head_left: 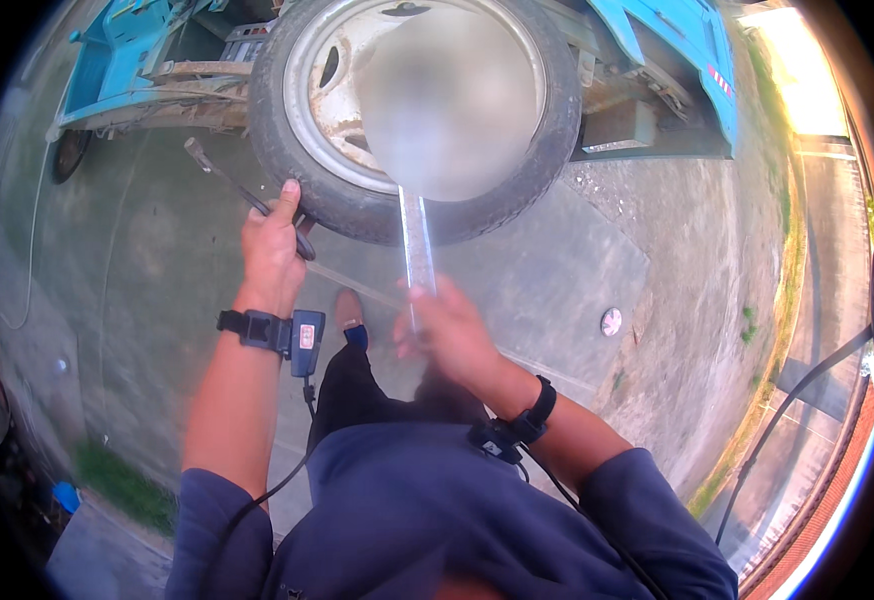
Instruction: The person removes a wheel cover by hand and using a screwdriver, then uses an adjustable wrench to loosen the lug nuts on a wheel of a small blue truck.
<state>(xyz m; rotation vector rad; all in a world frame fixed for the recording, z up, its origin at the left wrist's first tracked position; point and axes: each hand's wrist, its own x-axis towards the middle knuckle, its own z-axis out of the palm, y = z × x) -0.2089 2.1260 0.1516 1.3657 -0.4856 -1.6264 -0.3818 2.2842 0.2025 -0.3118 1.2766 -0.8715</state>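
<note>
A truck wheel stands ahead of me, its dark tyre (279, 110) around a pale, rust-stained steel rim (342, 125). With my left hand (272, 250), fingers closed, I grip a dark metal bar (225, 178) at the tyre's lower left edge; my thumb rests near the rubber. The bar's thicker end points to the upper left. My right hand (447, 330), smeared a little by motion, is wrapped round the lower part of a shiny, flat metal bar (416, 240). That bar runs up across the tyre; a round blur over the rim hides its upper end.
Behind the wheel is a blue vehicle (682, 45) with a dirty underframe. A small round pale object (611, 321) lies on the concrete ground (547, 270) to the right. My shoe (351, 311) is below the tyre. Cables run from the wrist straps on both arms.
</note>
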